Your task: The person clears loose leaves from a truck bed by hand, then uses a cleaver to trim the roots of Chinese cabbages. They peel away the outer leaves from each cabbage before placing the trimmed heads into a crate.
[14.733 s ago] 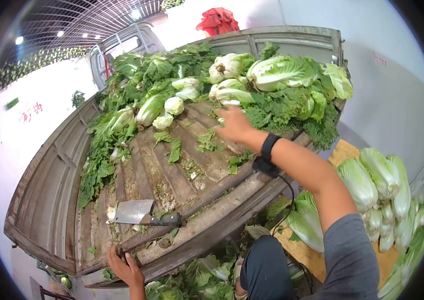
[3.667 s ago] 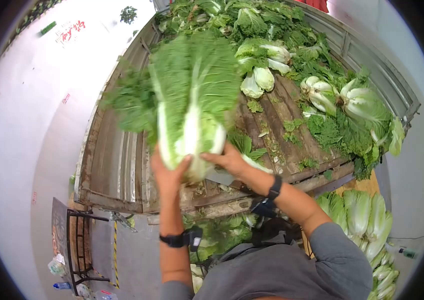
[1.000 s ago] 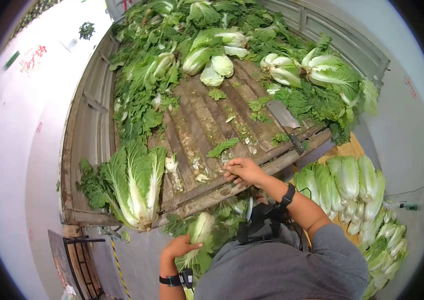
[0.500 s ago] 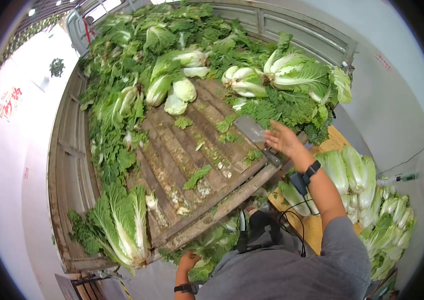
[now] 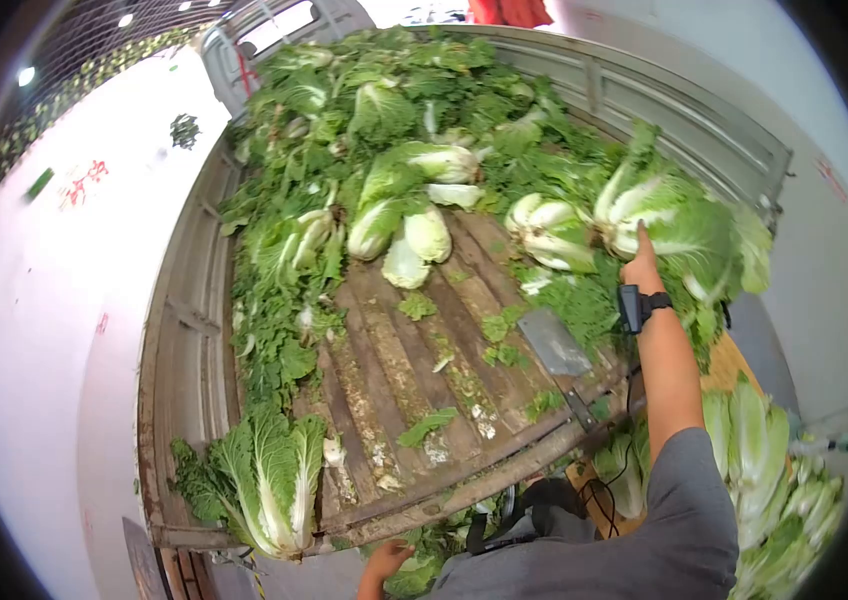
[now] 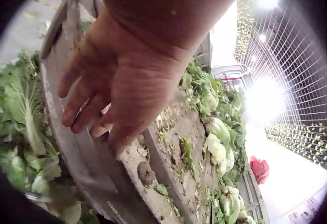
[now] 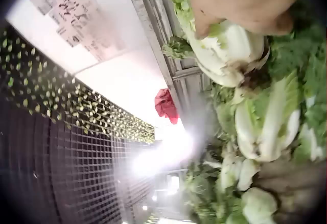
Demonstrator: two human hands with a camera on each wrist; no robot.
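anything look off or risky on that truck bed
Yes: a bare cleaver lies loose near the truck bed's open edge, handle toward the drop. Torn leaf scraps litter the planks, and one cabbage sits at the corner.

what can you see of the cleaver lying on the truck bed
The cleaver lies flat on the worn wooden truck bed, near its rear edge. Its broad rectangular blade looks like dull grey metal; a dark, slim handle points toward the bed's edge and the person. Loose leaf scraps lie around it, and leafy greens border its far end. No hand touches it: the right hand reaches past it onto a napa cabbage.
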